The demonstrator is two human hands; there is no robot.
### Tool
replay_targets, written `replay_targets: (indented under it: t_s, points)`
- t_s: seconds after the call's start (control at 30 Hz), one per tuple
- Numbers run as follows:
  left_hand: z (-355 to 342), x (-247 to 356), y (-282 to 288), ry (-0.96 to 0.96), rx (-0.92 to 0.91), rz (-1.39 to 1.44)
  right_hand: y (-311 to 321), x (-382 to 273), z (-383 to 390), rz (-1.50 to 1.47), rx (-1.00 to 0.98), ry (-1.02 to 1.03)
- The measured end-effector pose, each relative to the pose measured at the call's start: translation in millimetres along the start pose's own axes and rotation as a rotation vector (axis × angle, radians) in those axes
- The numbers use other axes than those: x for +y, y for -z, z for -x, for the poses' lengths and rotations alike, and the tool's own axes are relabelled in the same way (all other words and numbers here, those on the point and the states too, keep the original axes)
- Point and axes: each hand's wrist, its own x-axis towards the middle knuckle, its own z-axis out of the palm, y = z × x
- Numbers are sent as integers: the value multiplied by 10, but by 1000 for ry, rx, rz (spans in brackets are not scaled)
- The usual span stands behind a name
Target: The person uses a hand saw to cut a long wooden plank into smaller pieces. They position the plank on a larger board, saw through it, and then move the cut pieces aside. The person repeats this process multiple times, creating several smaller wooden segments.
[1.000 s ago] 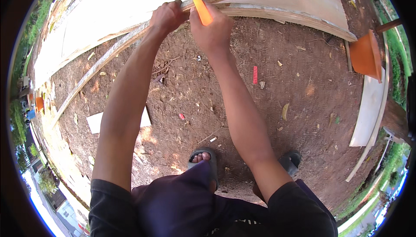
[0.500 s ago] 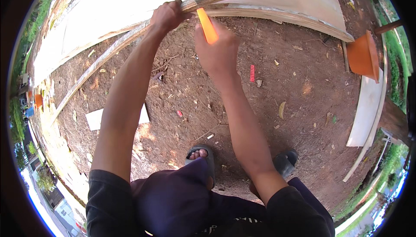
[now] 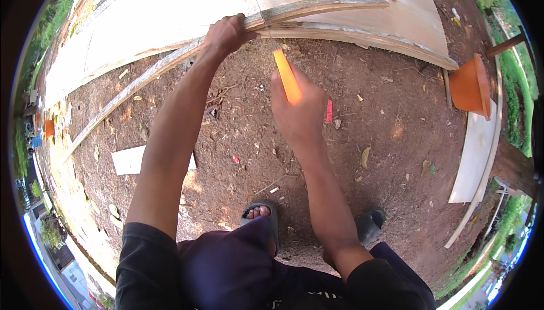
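Since a moment ago, the right hand (image 3: pixel 303 109) has moved back toward the body, and the orange handle of the saw (image 3: pixel 288 77) has come with it, so it now sits well off the near edge of the big pale board (image 3: pixel 170 13). This hand is wrapped tight around the handle. The saw's thin blade points away from the body and crosses the long wooden stick (image 3: pixel 326 5). The left hand (image 3: pixel 228 35) stays clamped on the stick, just left of the blade, by the board's near edge. The two hands are apart. The stick's right end lies on top of the board, and its left part pokes out past the near edge, over the brown ground (image 3: pixel 238 123). An orange pot (image 3: pixel 469 86) is just beside the board's near right corner. On the ground are a small red piece (image 3: pixel 329 111) by the right hand and a white flat piece (image 3: pixel 127 160), partly hidden by the left arm.
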Motion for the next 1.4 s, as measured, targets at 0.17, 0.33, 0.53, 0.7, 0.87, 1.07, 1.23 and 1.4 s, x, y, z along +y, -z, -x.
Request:
replay_targets:
  t_s: [0.17,0.33,0.53,0.7,0.87,1.07,1.23,1.4]
  points:
    - [38,0,167,81,-67,1,294,-14,567,-113,51,50]
    - [-113,3,-18,-78,126,28,-399,-96,-988,170,42,105]
    - [-24,43,149,80,-111,-4,388,375,852,-135,48,118]
    - [-64,-36,16,-20,52,-50,-270,270,-436,-58,98,225]
    - [8,-80,-62,-14,13,-14,-289,122,-485,-14,23,106]
    - [-23,-8,118,42,-34,-39,287,193,584,-160,50,9]
    - [-154,-71,8,-37,81,-30,-316,-229,-1045,154,-54,-39]
    - [-17,-45,120,16,9,-42,177,281,544,-117,58,107]
